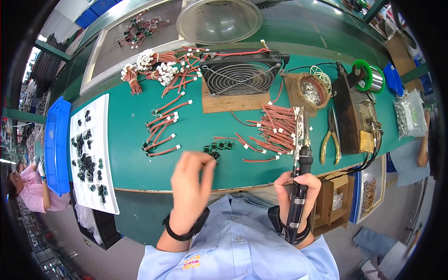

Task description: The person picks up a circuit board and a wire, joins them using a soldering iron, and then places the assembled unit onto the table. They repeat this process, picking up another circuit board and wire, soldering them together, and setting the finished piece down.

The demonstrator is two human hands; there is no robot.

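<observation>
My right hand (298, 189) is wrapped round a black soldering iron (305, 161), which stands upright with its metal tip pointing away from me. A thin metal tube runs alongside the iron. My left hand (191, 179) is curled, thumb and forefinger close together, beside a small cluster of green circuit boards (227, 145). Whatever those fingers pinch, if anything, is hidden. Beyond the iron's tip lies a pile of red-brown wire leads (280, 126) with white connectors. To the left, several boards with leads attached (161, 128) lie in a loose column.
A black fan (240, 77) stands at the back on a wooden board. Right of it sit a dish of solder scraps (312, 91), pliers (331, 142), a soldering station (357, 109) and a green solder spool (373, 77). At left are a white tray (109, 186) of dark parts and a blue bin (57, 144).
</observation>
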